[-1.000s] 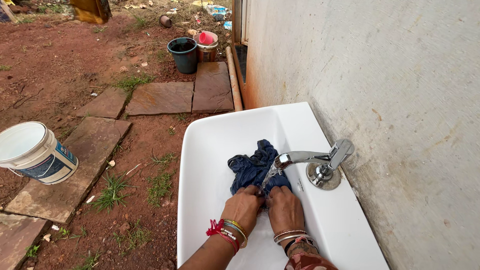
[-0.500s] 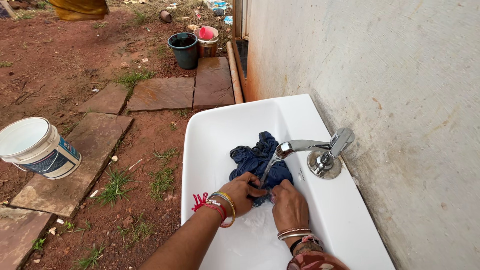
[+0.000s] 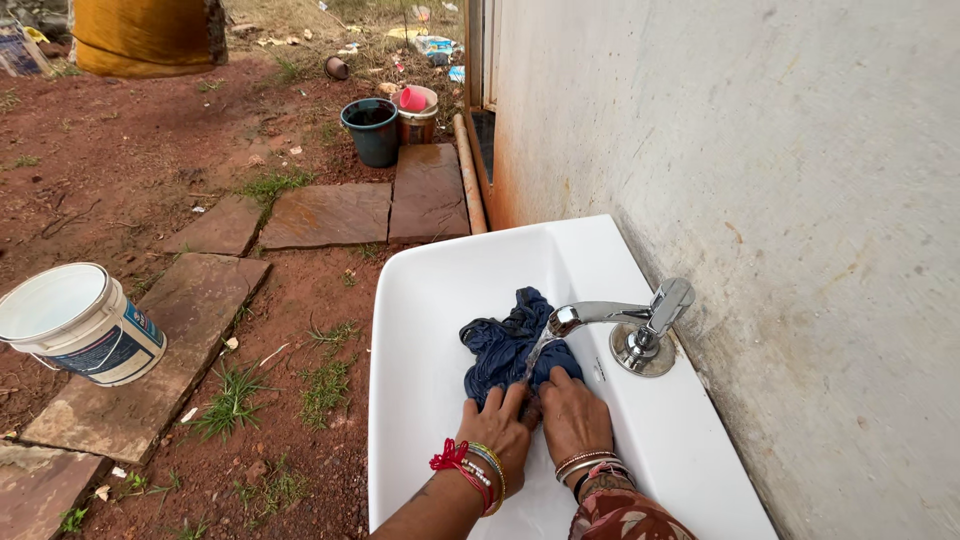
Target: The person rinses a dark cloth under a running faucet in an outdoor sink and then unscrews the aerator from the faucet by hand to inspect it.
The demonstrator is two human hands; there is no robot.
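A wet dark blue cloth [image 3: 508, 340] lies bunched in a white wall-mounted sink [image 3: 420, 300]. Water runs from a chrome tap [image 3: 620, 320] onto the cloth's near end. My left hand [image 3: 498, 430], with red thread and bangles at the wrist, presses down on the cloth's near edge with fingers spread. My right hand [image 3: 572, 415], also with bangles, grips the same edge just beside it, under the spout. The two hands touch each other.
A grey plaster wall [image 3: 760, 180] runs along the right. On the red earth at left stand a white bucket [image 3: 75, 322] and flat paving stones [image 3: 330, 215]. Farther off are a dark bucket [image 3: 373, 130] and a pot with a pink cup [image 3: 415, 105].
My left arm pulled back toward me and its hand flattened on the cloth. The right hand shifted slightly up toward the spout. The view tilted a little.
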